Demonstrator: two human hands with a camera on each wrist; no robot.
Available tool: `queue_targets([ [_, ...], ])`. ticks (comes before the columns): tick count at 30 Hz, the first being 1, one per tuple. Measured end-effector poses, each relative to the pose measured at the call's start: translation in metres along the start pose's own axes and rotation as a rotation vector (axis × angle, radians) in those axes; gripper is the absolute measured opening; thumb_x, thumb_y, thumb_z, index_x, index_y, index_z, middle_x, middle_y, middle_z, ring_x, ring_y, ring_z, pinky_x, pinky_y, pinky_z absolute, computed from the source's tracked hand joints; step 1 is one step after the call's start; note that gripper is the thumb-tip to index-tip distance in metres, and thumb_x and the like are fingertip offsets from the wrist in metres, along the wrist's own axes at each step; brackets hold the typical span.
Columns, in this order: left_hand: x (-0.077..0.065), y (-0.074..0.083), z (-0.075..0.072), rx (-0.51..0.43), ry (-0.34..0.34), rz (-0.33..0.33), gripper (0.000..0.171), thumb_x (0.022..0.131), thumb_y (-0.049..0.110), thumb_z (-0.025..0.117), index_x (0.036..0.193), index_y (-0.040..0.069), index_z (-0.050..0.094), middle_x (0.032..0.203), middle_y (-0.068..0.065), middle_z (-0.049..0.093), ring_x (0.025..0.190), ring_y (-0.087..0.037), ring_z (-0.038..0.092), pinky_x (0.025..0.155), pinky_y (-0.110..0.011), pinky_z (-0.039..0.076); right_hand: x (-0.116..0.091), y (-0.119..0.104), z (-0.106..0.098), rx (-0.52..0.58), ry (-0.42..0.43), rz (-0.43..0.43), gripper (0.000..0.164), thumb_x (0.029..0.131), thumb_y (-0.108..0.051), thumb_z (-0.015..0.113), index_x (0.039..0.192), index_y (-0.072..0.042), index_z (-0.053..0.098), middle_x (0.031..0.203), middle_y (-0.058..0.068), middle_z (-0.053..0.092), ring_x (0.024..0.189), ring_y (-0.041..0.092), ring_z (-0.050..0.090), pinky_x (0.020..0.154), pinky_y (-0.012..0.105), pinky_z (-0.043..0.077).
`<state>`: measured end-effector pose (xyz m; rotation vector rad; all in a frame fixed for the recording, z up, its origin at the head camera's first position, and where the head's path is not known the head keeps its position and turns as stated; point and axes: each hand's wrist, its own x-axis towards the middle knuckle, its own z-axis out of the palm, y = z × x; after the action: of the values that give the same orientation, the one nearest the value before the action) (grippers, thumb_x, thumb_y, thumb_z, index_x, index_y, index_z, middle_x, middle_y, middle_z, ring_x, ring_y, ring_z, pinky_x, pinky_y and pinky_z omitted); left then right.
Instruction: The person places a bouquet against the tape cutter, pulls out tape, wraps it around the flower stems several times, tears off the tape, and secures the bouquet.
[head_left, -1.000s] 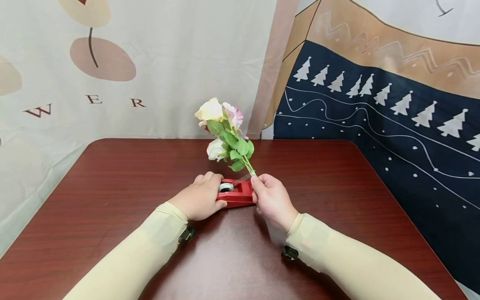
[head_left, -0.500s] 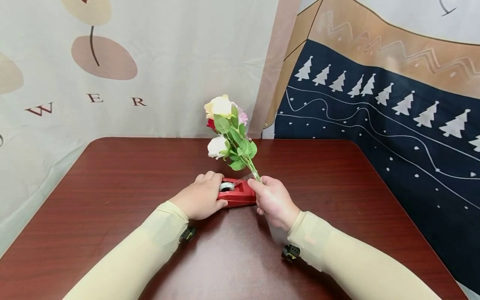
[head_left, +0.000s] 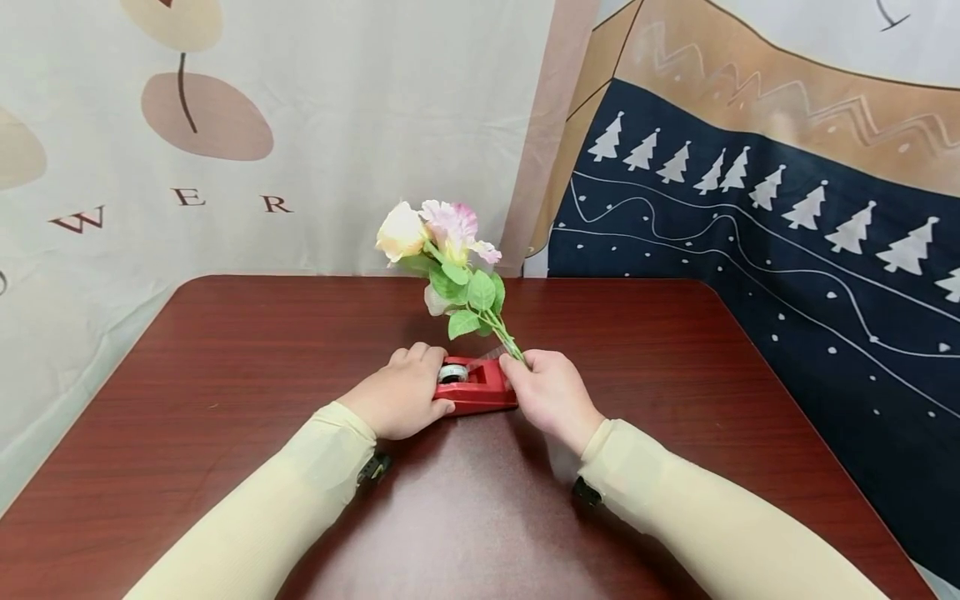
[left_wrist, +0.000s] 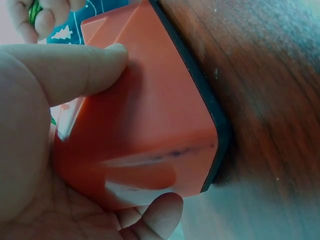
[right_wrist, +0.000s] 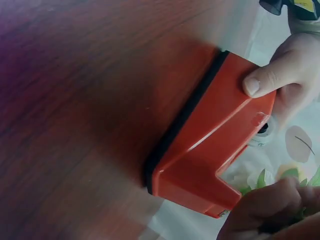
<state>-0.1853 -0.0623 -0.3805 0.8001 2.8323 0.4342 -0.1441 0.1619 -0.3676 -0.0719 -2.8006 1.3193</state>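
Observation:
My left hand (head_left: 397,396) grips the back end of a red tape dispenser (head_left: 480,398) standing on the table, thumb on its near side. In the left wrist view the thumb (left_wrist: 85,70) presses the dispenser's red side (left_wrist: 150,100). A white roll of tape (head_left: 452,375) sits inside, and a clear strip runs from it toward the stems. My right hand (head_left: 558,398) pinches the lower stems of a bunch of flowers (head_left: 457,275) beside the dispenser's front end. The blooms, cream, pink and white, lean up and left among green leaves. The stem ends are hidden in the hand.
A dark reddish wooden table (head_left: 300,317) lies under both hands. Behind it hangs a pale printed cloth (head_left: 360,125), and a navy cloth with white trees (head_left: 750,250) hangs on the right. Small black cameras are strapped under both wrists.
The right hand has twisted the bunch: the pink bloom now faces front, the white one is mostly behind leaves, and the red one is out of sight. The left hand and dispenser stay put.

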Motion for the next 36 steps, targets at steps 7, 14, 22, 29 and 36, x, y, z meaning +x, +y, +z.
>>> queue_targets([
  [7, -0.0007, -0.0005, -0.0007, 0.000, -0.001, 0.011, 0.059, 0.096, 0.034, 0.073, 0.139, 0.001, 0.049, 0.129, -0.016, 0.054, 0.119, -0.038, 0.051, 0.105, -0.052, 0.048, -0.0001, 0.0005, -0.0011, 0.103, -0.009, -0.011, 0.032, 0.109, -0.026, 0.052, 0.098, -0.002, 0.069, 0.065, 0.004, 0.055, 0.062, 0.018, 0.051, 0.059, 0.031, 0.044],
  [14, -0.0006, -0.0012, -0.0006, -0.005, -0.006, 0.013, 0.061, 0.097, 0.034, 0.073, 0.141, 0.000, 0.047, 0.130, -0.017, 0.054, 0.122, -0.040, 0.050, 0.107, -0.053, 0.047, -0.0021, -0.0011, 0.0006, 0.236, -0.047, 0.046, 0.032, 0.113, -0.024, 0.045, 0.103, 0.002, 0.060, 0.065, 0.003, 0.049, 0.049, 0.016, 0.048, 0.050, 0.028, 0.045],
  [22, -0.0005, -0.0016, 0.0003, -0.011, -0.010, 0.014, 0.057, 0.097, 0.034, 0.072, 0.138, 0.001, 0.048, 0.128, -0.016, 0.053, 0.117, -0.037, 0.049, 0.105, -0.050, 0.047, -0.0016, -0.0067, 0.0032, 0.623, -0.148, 0.236, 0.028, 0.114, -0.023, 0.039, 0.100, -0.002, 0.051, 0.067, 0.000, 0.042, 0.058, 0.013, 0.038, 0.052, 0.025, 0.041],
  [29, -0.0007, -0.0011, -0.0002, -0.013, -0.010, 0.020, 0.052, 0.097, 0.033, 0.072, 0.133, 0.003, 0.049, 0.128, -0.014, 0.053, 0.117, -0.038, 0.049, 0.105, -0.051, 0.047, -0.0015, -0.0072, 0.0036, 0.666, -0.156, 0.276, 0.030, 0.115, -0.025, 0.039, 0.101, -0.002, 0.051, 0.061, -0.002, 0.036, 0.055, 0.013, 0.032, 0.051, 0.025, 0.037],
  [36, -0.0009, -0.0011, -0.0003, -0.012, -0.012, 0.013, 0.057, 0.098, 0.033, 0.072, 0.138, 0.001, 0.048, 0.130, -0.015, 0.053, 0.118, -0.037, 0.049, 0.105, -0.051, 0.047, -0.0017, -0.0070, 0.0017, 0.580, -0.147, 0.237, 0.015, 0.104, -0.013, 0.060, 0.111, -0.002, 0.053, 0.064, 0.000, 0.044, 0.048, 0.011, 0.036, 0.048, 0.023, 0.042],
])
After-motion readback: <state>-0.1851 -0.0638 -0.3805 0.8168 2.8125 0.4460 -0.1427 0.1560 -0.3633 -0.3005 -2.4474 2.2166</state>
